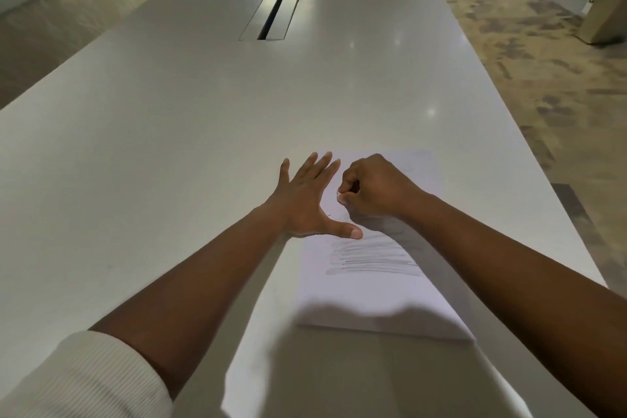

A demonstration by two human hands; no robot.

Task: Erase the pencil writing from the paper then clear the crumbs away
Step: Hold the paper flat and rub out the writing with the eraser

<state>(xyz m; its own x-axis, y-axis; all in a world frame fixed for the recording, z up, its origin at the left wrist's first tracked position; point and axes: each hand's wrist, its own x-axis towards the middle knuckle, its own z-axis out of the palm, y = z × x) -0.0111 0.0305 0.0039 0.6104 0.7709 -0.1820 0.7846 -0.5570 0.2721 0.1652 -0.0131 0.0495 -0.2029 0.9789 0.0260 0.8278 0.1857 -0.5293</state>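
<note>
Top of the paper [373, 295] looks clean; scribbles [369, 256] remain. Left hand [307, 200] flat, holding it down; right hand [373, 187] pinches the eraser [338, 196].

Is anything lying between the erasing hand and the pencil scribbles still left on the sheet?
Nothing visible does. The right hand sits on the paper just beyond the remaining pencil writing; the left hand presses the sheet's left edge, its thumb beside the marks, not across them.

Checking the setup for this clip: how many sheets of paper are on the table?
1. A white rectangular paper sheet with grey pencil scribble lies near the long white table's right edge, under both hands. A second sheet stacked beneath it could be hidden.
</note>
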